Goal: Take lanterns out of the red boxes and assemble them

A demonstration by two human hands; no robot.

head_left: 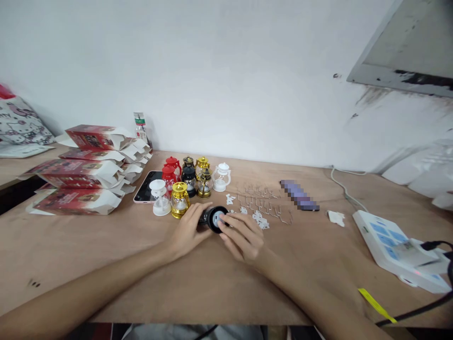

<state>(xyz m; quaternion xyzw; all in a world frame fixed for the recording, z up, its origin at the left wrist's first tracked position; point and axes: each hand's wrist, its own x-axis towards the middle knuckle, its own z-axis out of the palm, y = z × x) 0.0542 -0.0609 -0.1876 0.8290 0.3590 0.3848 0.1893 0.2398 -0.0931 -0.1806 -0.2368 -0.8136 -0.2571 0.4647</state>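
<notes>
My left hand (191, 224) wraps round a small black lantern (209, 220), tipped over so that its round base faces right. A pale grey disc (216, 217) sits inside the base. Closed in from the right, my right hand (247, 238) has its fingertips against the disc and the base rim. Just behind my left hand stand a gold lantern (180, 202) and a white lantern (161, 199). Further back are red (169, 177), black (189, 180), bronze (204, 184) and white (222, 178) ones. Bent wire handles (262, 204) and small white plastic pieces (261, 220) lie beyond my right hand.
Folded red cartons (78, 200) are stacked at the left, beside a phone (145, 191). A bottle (140, 130) stands by the wall. To the right are a purple blurred object (300, 195), crumpled tissue (336, 218), a white power strip (384, 241) with cables and a yellow strip (377, 305).
</notes>
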